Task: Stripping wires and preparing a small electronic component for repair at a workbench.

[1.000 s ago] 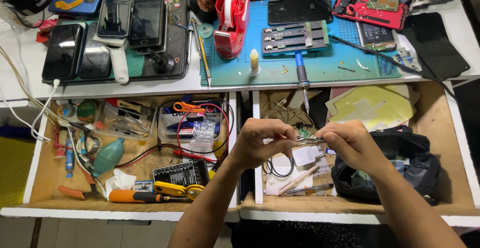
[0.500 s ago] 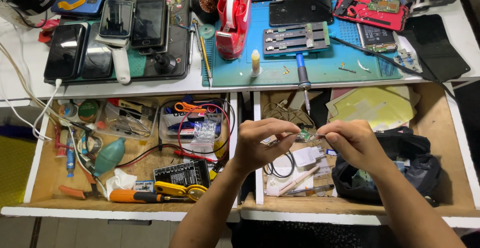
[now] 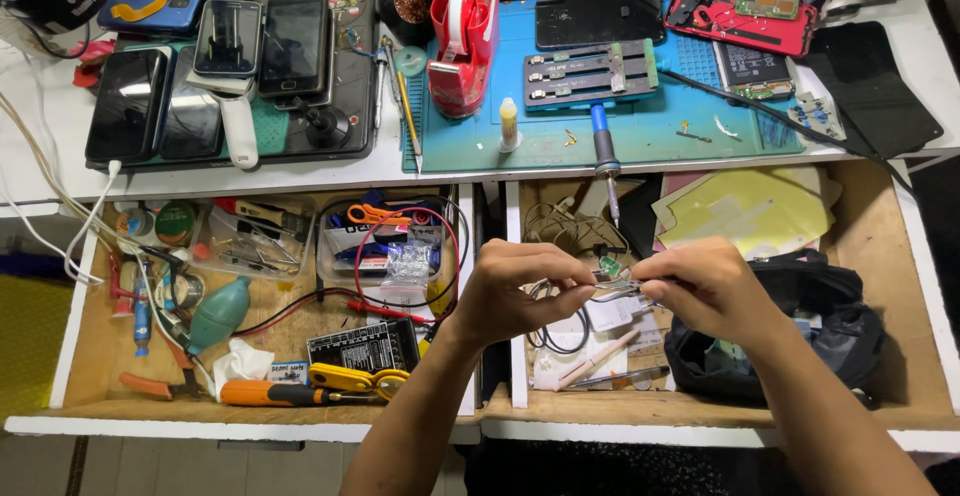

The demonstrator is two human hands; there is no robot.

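Barely anything's changed vs a sec ago: small green part (image 3: 608,266) w/ tweezers (image 3: 615,286) is still kept pinched btwn left hand (image 3: 520,291) & right hand (image 3: 700,291) over the open drawer (image 3: 900,356), so fiddly work's still going.

We pinch a small green circuit piece (image 3: 610,268) between left hand (image 3: 525,291) and right hand (image 3: 700,291) above the open wooden drawer (image 3: 920,356).

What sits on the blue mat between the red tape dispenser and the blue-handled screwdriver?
In the head view, a small pale glue bottle stands upright between the red tape dispenser and the blue-handled screwdriver, touching neither.
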